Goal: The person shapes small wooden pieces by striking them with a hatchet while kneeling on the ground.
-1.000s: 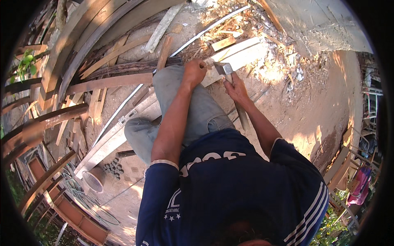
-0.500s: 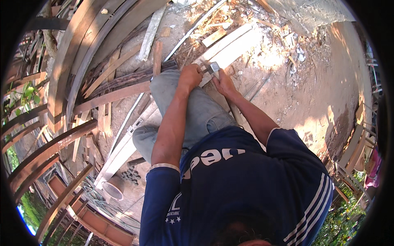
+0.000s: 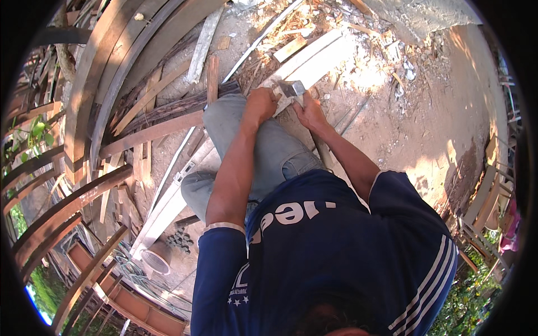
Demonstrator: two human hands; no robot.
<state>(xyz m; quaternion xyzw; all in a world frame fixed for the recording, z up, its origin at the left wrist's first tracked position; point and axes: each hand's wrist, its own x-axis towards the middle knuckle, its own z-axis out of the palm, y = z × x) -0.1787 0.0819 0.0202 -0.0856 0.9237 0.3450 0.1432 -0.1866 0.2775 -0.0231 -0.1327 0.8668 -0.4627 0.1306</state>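
Note:
My right hand (image 3: 311, 116) is closed around what looks like a hammer (image 3: 293, 88); its blocky grey metal head catches the light, and the hand hides most of its handle. Just left of the head, my left hand (image 3: 261, 105) is a fist beside my knee, over a long pale wooden beam (image 3: 319, 56). Whatever sits in those left fingers is too small and covered to make out. The beam runs from upper right down to lower left, passing under my bent leg (image 3: 252, 140). A slot is cut in its lower part.
Thick timbers (image 3: 84, 106) and planks crowd the left side. Wood shavings (image 3: 305, 22) and offcuts lie at the far end. A round bucket-like container (image 3: 155, 262) stands lower left, by a coiled hose (image 3: 131, 269). Bare dirt ground (image 3: 403, 134) lies to the right.
The hammer's head has turned and now shows a broader face. My right hand has shifted slightly right and down, while my left hand stays almost in place.

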